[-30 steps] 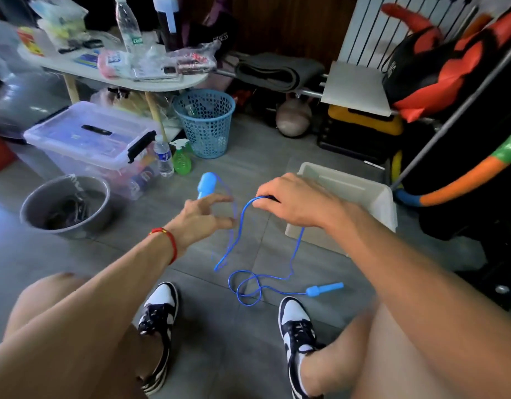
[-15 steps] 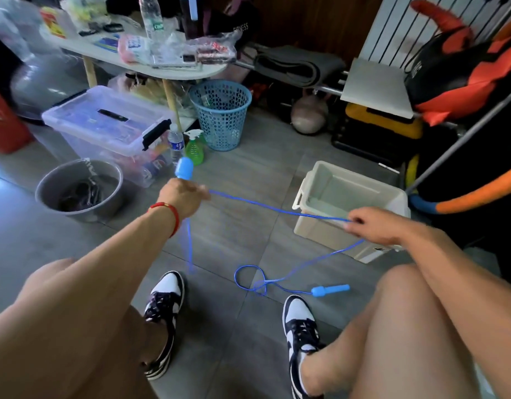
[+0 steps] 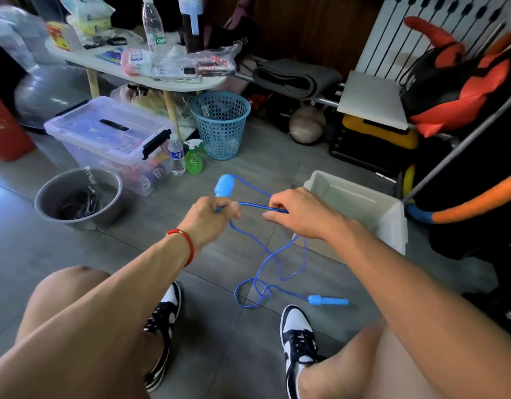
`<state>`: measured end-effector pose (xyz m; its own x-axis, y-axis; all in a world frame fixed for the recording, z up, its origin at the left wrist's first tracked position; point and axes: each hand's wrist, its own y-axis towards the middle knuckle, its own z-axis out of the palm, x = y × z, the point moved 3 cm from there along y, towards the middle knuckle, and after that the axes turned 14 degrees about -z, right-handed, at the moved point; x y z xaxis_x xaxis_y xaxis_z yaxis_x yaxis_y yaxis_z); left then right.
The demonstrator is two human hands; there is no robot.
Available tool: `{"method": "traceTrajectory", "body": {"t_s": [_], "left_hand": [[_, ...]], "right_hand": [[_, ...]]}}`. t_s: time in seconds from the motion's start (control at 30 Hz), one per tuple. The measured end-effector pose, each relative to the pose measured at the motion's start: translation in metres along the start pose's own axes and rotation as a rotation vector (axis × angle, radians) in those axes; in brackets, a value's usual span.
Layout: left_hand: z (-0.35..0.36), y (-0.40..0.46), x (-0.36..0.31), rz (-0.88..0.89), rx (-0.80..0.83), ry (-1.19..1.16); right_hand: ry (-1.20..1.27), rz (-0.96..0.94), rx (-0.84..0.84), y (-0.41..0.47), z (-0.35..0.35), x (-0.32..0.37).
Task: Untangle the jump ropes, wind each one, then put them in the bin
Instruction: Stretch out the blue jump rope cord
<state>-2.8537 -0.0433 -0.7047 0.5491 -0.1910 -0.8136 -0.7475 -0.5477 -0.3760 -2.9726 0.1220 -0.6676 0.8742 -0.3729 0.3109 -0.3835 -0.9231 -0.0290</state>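
Both hands are up over the floor, close together, each closed on the blue jump rope (image 3: 273, 264). Left hand (image 3: 211, 218), red string bracelet (image 3: 182, 242) on the wrist, grips the lower end of one light-blue handle (image 3: 225, 185); the handle sticks up and away out of the fist, fingers fully curled. Right hand (image 3: 296, 213) pinches the cord just right of the left, fingers curled round it, thumb side toward the left hand. A short run of cord spans between the two hands; another strand arcs from the handle top over to the right hand.

Nearer the person: slack cord hangs from both hands to the grey tile floor (image 3: 110, 246), ends in a loose knot-like loop between the two black-and-white sneakers (image 3: 298, 338). The second handle (image 3: 328, 300) lies flat on the floor just right of that loop, ungripped.

Beyond the right hand: white bin (image 3: 391, 223), open top, on the floor.

Farther left: metal basin (image 3: 77, 197), clear lidded storage box (image 3: 113, 139), green spray bottle (image 3: 193, 158), blue mesh basket (image 3: 221, 125). White worktop (image 3: 173, 82) behind, cluttered with bottles and packets.
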Motion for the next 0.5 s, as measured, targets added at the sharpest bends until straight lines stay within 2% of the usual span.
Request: {"method": "traceTrajectory", "body": {"t_s": [0.1, 0.17, 0.2, 0.23, 0.3, 0.37, 0.4, 0.5], "left_hand": [[-0.024, 0.018, 0.012, -0.108, -0.234, -0.173], [-0.036, 0.025, 0.021, -0.17, -0.32, -0.255], [-0.041, 0.028, 0.024, -0.194, -0.357, -0.273], [-0.045, 0.03, 0.025, -0.208, -0.379, -0.278], [-0.046, 0.032, 0.027, -0.215, -0.352, -0.235], [-0.04, 0.03, 0.027, -0.245, -0.252, -0.123], [-0.034, 0.027, 0.026, -0.248, -0.186, -0.053], [-0.004, -0.005, 0.007, -0.122, 0.064, -0.07]], "right_hand": [[0.012, 0.175, 0.226, -0.032, 0.023, -0.053], [-0.014, 0.297, 0.385, -0.065, 0.032, -0.088], [-0.012, 0.353, 0.411, -0.079, 0.031, -0.103], [0.014, 0.395, 0.403, -0.088, 0.027, -0.113], [0.164, 0.426, 0.231, -0.095, 0.014, -0.122], [0.26, 0.36, 0.0, -0.087, -0.006, -0.107], [0.262, 0.306, -0.056, -0.079, -0.015, -0.091], [0.167, 0.106, -0.071, -0.046, -0.031, -0.032]]}}
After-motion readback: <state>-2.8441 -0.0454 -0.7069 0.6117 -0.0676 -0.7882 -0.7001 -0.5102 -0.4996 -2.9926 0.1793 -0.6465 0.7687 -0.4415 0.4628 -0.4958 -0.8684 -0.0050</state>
